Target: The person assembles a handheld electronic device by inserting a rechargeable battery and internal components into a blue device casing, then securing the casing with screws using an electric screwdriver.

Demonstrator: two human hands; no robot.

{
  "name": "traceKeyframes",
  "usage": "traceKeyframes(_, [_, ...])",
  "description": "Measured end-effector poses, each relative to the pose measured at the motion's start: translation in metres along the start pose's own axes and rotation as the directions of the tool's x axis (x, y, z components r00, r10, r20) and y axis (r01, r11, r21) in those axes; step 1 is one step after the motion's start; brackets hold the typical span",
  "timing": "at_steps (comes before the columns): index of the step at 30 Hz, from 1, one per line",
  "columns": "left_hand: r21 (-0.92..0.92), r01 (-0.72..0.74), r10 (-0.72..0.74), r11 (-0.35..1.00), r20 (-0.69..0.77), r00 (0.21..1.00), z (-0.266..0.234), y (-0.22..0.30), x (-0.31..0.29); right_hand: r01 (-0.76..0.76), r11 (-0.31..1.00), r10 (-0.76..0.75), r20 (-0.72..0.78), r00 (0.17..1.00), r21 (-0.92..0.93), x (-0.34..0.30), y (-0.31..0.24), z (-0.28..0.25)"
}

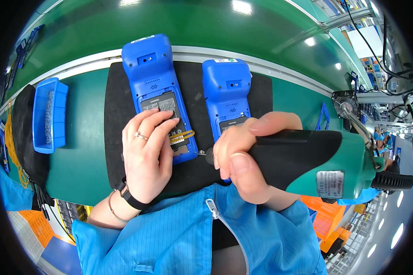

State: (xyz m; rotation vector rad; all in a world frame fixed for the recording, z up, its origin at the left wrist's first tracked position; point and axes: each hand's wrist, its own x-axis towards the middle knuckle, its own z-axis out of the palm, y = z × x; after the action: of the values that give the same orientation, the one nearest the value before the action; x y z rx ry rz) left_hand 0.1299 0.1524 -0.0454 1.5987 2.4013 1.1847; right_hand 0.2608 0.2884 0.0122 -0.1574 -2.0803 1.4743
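A blue handheld terminal (147, 59) lies face down on the black mat, its open bay showing a dark battery (158, 101). My left hand (147, 142) rests over it, fingers spread and slightly bent, tips on the battery. A yellow loop (183, 135) crosses the battery beside those fingers. My right hand (248, 156) is wrapped around the black grip of a green electric screwdriver (303, 156). Its bit points left at the terminal's lower right corner; whether it touches a screw I cannot tell. A second blue terminal (226, 82) lies alongside, partly hidden by my right hand.
Under the terminals is a black mat (117, 105) on a green bench. A blue bin (50, 114) of small metal parts stands left, beside a dark mesh item (25, 133). A fan (345, 104) sits at the right, and the screwdriver's coiled cable (394, 180) runs off right.
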Motion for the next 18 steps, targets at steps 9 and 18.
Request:
traceKeyframes(9, [0.040,-0.004,0.003,0.999,0.033,0.999,0.000,-0.002,-0.003,-0.051,0.991,0.051,0.000,0.999,0.126,0.000,0.001,0.007])
traceKeyframes(18, [0.033,-0.002,0.000,0.999,0.047,0.999,-0.001,-0.001,-0.004,-0.095,0.987,0.099,-0.031,0.995,0.129,-0.005,0.001,0.014])
